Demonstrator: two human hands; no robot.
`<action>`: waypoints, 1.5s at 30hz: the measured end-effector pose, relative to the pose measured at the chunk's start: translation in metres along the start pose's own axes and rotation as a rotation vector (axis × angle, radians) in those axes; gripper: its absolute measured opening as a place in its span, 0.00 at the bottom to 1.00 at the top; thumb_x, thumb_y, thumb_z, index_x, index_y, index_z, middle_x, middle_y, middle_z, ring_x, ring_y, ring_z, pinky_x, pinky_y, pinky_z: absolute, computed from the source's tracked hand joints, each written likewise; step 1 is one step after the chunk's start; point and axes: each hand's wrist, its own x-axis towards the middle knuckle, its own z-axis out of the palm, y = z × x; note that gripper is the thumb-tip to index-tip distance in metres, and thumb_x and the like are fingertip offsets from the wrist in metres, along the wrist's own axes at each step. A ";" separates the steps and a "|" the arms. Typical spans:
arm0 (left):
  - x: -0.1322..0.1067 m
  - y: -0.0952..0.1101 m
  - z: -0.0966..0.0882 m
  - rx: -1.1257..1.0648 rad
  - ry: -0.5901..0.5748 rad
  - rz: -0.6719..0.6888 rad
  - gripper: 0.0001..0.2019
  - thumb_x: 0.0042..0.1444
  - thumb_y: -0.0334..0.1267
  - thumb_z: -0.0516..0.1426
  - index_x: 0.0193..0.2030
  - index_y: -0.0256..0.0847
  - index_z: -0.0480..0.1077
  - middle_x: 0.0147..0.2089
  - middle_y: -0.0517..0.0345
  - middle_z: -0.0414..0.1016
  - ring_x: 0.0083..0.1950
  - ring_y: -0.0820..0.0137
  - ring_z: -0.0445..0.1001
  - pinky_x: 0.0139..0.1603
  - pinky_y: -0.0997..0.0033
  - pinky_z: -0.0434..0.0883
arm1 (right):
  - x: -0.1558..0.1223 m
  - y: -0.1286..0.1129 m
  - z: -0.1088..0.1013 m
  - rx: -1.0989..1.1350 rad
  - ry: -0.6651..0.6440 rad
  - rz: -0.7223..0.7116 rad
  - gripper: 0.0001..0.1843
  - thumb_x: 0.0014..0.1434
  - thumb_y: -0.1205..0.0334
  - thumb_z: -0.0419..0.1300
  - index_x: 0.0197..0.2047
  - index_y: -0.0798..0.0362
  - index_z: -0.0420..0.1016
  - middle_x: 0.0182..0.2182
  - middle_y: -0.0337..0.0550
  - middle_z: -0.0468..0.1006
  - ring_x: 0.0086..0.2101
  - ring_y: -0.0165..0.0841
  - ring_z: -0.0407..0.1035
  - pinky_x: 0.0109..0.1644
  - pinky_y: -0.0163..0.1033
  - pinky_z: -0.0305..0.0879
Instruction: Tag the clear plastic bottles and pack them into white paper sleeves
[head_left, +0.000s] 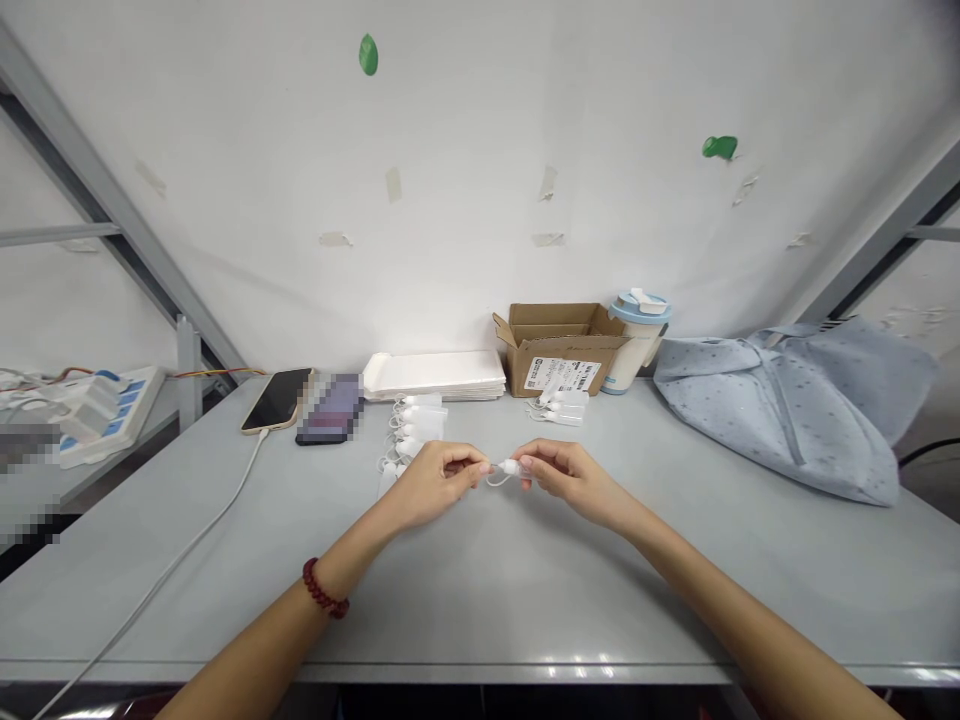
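Above the middle of the table, my right hand (564, 470) pinches a small clear bottle with a white cap (510, 467), its tip pointing left. A thin white cord (498, 482) curves from the cap to the fingertips of my left hand (442, 480), which are closed on its end. Whether they also touch the cap's tip is too small to tell. Behind my left hand lies a row of similar white-capped bottles (417, 420) with cord loops, partly hidden by that hand. Several more bottles (561, 407) lie beyond my right hand, before the cardboard box.
An open cardboard box (574, 350) stands at the back beside a blue-lidded cup (636, 340). To its left is a stack of white envelopes (439, 376). Two phones (277, 402) lie left, with a white cable (217, 522). A blue cloth bag (780, 405) rests right.
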 end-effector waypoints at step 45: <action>-0.001 0.004 0.003 -0.056 0.004 -0.035 0.11 0.54 0.42 0.54 0.34 0.37 0.71 0.28 0.59 0.70 0.26 0.75 0.64 0.27 0.76 0.64 | 0.000 -0.001 0.006 -0.056 0.067 -0.019 0.17 0.61 0.51 0.51 0.39 0.55 0.73 0.25 0.38 0.72 0.22 0.25 0.55 0.26 0.32 0.51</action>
